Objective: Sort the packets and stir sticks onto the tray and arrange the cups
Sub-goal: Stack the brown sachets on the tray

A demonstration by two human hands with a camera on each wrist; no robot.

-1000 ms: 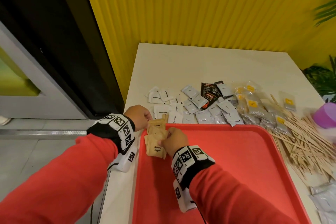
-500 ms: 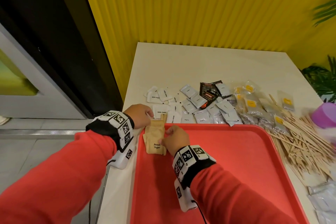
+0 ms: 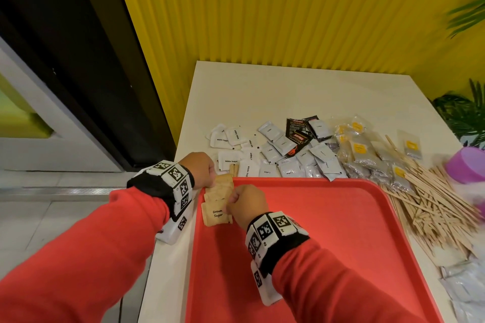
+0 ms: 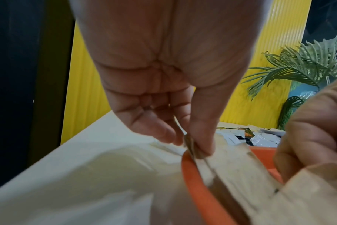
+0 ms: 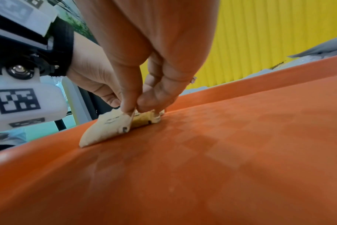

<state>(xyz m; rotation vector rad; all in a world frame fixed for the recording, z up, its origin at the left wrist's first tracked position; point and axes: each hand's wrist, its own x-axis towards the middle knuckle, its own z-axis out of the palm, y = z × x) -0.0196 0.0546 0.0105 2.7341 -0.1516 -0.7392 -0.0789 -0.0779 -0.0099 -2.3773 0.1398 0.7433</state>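
Note:
Several brown sugar packets (image 3: 217,204) lie fanned out in the far left corner of the red tray (image 3: 328,231). My right hand (image 3: 246,204) pinches their right edge between thumb and fingers, as the right wrist view shows on the brown sugar packets (image 5: 110,124). My left hand (image 3: 202,169) pinches the far end of the row at the tray's rim; the left wrist view shows thumb and fingers closed on a brown sugar packet (image 4: 194,150). White sugar packets (image 3: 231,147), coffee packets (image 3: 288,155) and wooden stir sticks (image 3: 433,204) lie on the table beyond and right of the tray.
A purple cup (image 3: 467,165) stands at the right edge beside the sticks. Clear bags with yellow labels (image 3: 364,152) and silver packets (image 3: 467,288) lie on the white table (image 3: 288,92). A yellow ribbed wall backs the table; a plant (image 3: 462,113) stands at the right.
The brown sugar packets were held upright above the tray corner; now they lie flat on the tray, spread in a row. Both hands came down with them.

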